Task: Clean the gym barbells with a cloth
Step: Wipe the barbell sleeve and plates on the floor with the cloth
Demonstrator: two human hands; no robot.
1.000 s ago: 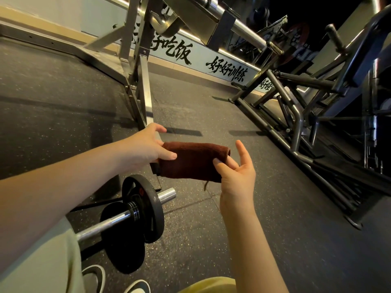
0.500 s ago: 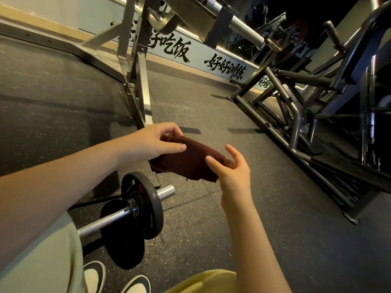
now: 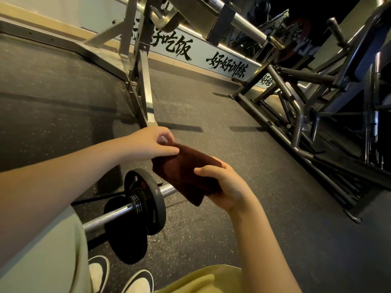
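The barbell [image 3: 110, 216] lies on the floor at lower left of the frame. Its chrome shaft runs up and to the right through a dark weight plate [image 3: 148, 199] that stands on edge. The bare sleeve end pokes out beyond the plate and disappears behind the cloth. The brown cloth [image 3: 186, 176], folded into a thick pad, is held in the middle of the frame just above that sleeve end. Whether it touches the steel cannot be told. Both hands grasp it, one at each end.

The speckled black rubber floor [image 3: 243, 240] fills most of the picture. A grey steel rack [image 3: 146, 89] rises from it in the upper left and carries a long steel bar [image 3: 249, 24] across the top. A dark tubular machine frame [image 3: 296, 115] occupies the right side. Along the far wall runs a pale banner [image 3: 228, 66] with black brush lettering. Two dark-and-white shoes [image 3: 137, 282] show at the bottom edge.

The left hand [image 3: 148, 144] reaches in from the left on a bare forearm. Its thumb lies flat on top of the cloth's upper corner and its fingers [image 3: 163, 134] are curled over the far edge, pinching it. The right hand [image 3: 228, 187] comes up from lower right, palm turned towards the camera. Its thumb is pressed on the cloth's upper face and the other fingers are wrapped beneath the lower end, gripping it.
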